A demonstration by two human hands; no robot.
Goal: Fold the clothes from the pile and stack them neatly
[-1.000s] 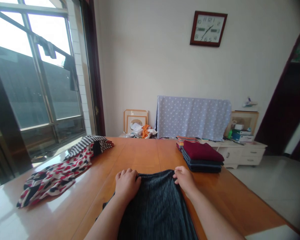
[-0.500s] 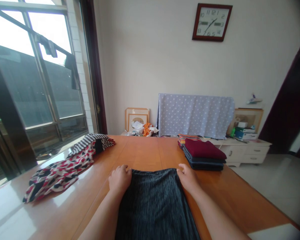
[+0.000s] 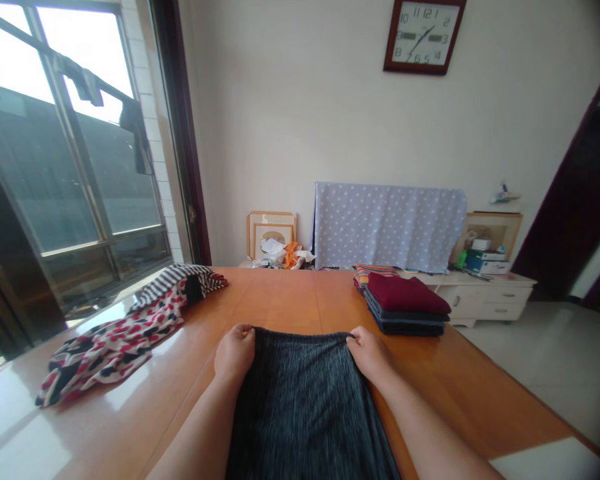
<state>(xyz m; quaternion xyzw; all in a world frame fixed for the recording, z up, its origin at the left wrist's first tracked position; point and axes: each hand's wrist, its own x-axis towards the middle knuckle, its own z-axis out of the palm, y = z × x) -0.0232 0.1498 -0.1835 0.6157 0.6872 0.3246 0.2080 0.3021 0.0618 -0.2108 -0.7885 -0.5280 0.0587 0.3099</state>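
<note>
A dark grey-blue streaked garment (image 3: pixel 303 407) with a gathered waistband lies spread on the wooden table, its lower part running out of view at the bottom. At the waistband's left corner, my left hand (image 3: pixel 235 353) is closed with the edge pinched between thumb and fingers. My right hand (image 3: pixel 373 355) pinches the opposite corner in the same way. The waistband is stretched nearly straight between them. Beyond my right hand stands a folded stack with a maroon garment (image 3: pixel 407 293) on top and dark folded clothes (image 3: pixel 405 321) beneath.
A crumpled garment with red and black patches (image 3: pixel 115 343) and a striped garment (image 3: pixel 173 283) lie on the left of the table (image 3: pixel 275 300). Behind the maroon one is a striped folded cloth (image 3: pixel 373 270). A white cabinet (image 3: pixel 490 300) stands past the table's far right.
Both hands have closed on the waistband corners, where the fingers were looser before. The waistband now looks straighter. The whole view has shifted slightly.
</note>
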